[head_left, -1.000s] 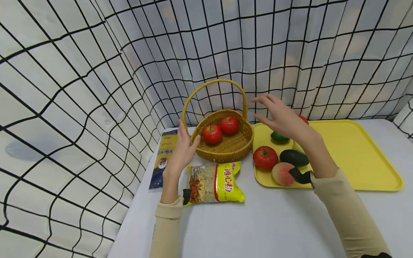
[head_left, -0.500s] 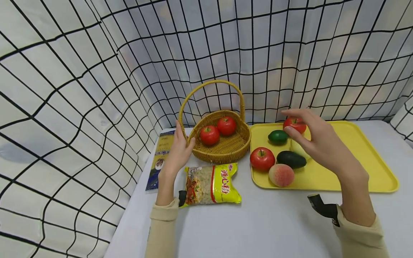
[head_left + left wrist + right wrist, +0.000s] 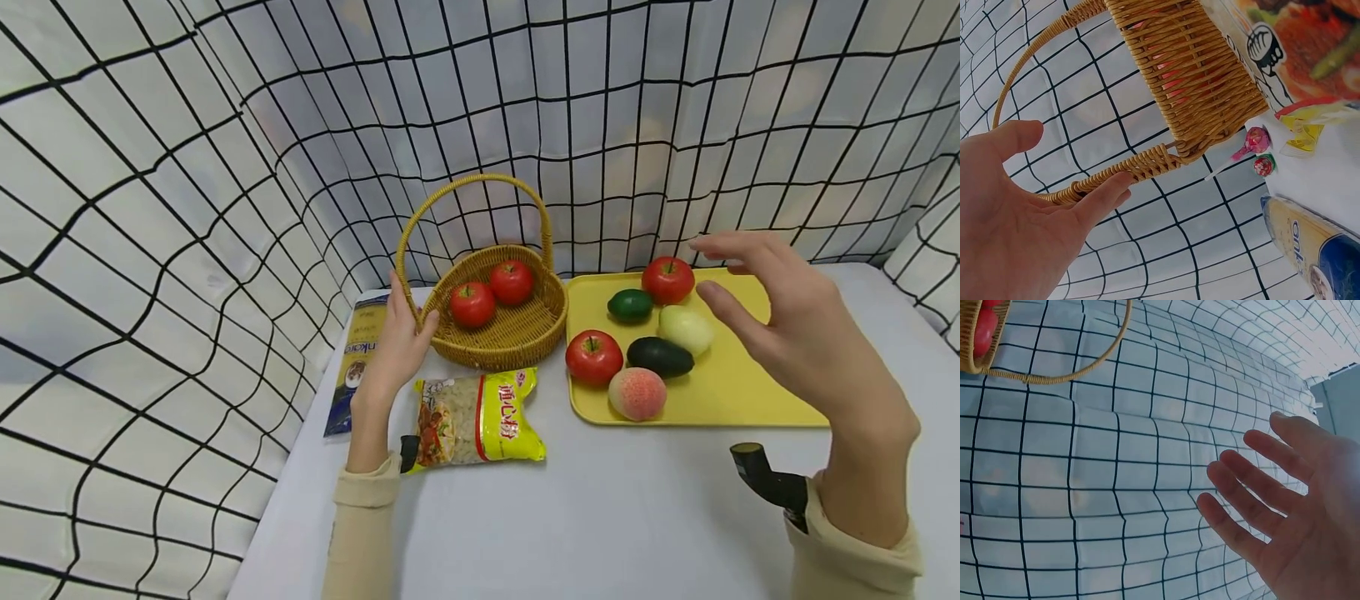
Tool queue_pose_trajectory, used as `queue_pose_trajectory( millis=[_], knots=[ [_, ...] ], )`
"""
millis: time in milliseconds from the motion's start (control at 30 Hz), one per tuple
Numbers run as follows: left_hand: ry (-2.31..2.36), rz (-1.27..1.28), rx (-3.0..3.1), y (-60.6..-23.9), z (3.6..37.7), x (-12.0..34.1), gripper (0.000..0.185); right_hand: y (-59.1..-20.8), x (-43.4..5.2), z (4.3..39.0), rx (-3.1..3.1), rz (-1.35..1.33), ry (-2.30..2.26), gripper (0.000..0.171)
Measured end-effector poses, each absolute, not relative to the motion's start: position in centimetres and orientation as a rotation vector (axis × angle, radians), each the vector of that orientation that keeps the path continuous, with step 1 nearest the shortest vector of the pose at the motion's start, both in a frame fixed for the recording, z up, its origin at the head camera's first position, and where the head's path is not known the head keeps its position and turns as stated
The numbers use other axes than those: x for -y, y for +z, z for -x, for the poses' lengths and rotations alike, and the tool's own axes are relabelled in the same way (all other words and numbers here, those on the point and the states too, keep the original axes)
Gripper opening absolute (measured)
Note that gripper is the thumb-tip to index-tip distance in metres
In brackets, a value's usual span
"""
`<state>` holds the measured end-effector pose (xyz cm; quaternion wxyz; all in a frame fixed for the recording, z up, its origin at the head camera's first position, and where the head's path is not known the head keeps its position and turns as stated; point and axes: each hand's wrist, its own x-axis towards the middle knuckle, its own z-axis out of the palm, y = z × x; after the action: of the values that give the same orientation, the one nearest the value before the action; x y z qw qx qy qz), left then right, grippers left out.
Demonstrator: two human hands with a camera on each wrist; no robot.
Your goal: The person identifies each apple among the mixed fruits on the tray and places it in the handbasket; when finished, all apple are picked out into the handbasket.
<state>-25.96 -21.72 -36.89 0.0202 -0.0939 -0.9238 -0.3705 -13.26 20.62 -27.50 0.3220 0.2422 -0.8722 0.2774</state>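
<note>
The wicker basket [image 3: 495,357] stands at the back with two red apples [image 3: 472,305] in it. At its left side my left hand [image 3: 396,350] rests against the base of the handle [image 3: 480,179], the thumb held apart from the fingers. In the left wrist view the fingers [image 3: 1107,194] lie nearly straight along the handle. My right hand [image 3: 806,333] is raised over the right part of the yellow tray [image 3: 750,392], holding nothing, fingers spread apart in the right wrist view. Nearest to it lie an apple [image 3: 667,280] and a pale round vegetable [image 3: 686,330].
The tray also bears a peach [image 3: 637,394], another apple [image 3: 594,357], a dark green oval vegetable [image 3: 660,357] and a small green fruit [image 3: 630,306]. A pasta bag [image 3: 480,419] lies before the basket, a blue-gold packet [image 3: 356,367] left. Wrapped candies [image 3: 1257,139] show near the basket. Black netting surrounds the back and left.
My right hand has moved from beside the basket handle rightward over the tray, uncovering the apple and pale vegetable. My left hand stays at the basket. The head view has shifted slightly.
</note>
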Motion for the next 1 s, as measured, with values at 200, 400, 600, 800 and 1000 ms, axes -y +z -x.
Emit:
queue_pose_trajectory(
  millis=[200,400,600,800,1000],
  knots=[
    [-1.137,0.277,2.88,-36.8,25.6,21.8,0.091,-27.3,-19.5,13.1,2.323,-0.717,0.778,0.056],
    [-1.118,0.299,2.878,-36.9,25.7,21.8,0.09,-27.3,-19.2,12.8,2.382,-0.681,0.749,0.056],
    [-1.113,0.294,2.874,-36.8,25.9,21.8,0.09,-27.9,-18.4,13.7,2.466,-0.67,0.761,0.049],
    [-1.14,0.305,2.866,-36.8,25.8,21.8,0.09,-29.2,-17.5,15.3,2.563,-0.711,0.797,0.046],
    [-1.162,0.312,2.859,-36.7,25.7,21.8,0.09,-30.4,-16.7,16.8,2.67,-0.715,0.813,0.047]
  ],
)
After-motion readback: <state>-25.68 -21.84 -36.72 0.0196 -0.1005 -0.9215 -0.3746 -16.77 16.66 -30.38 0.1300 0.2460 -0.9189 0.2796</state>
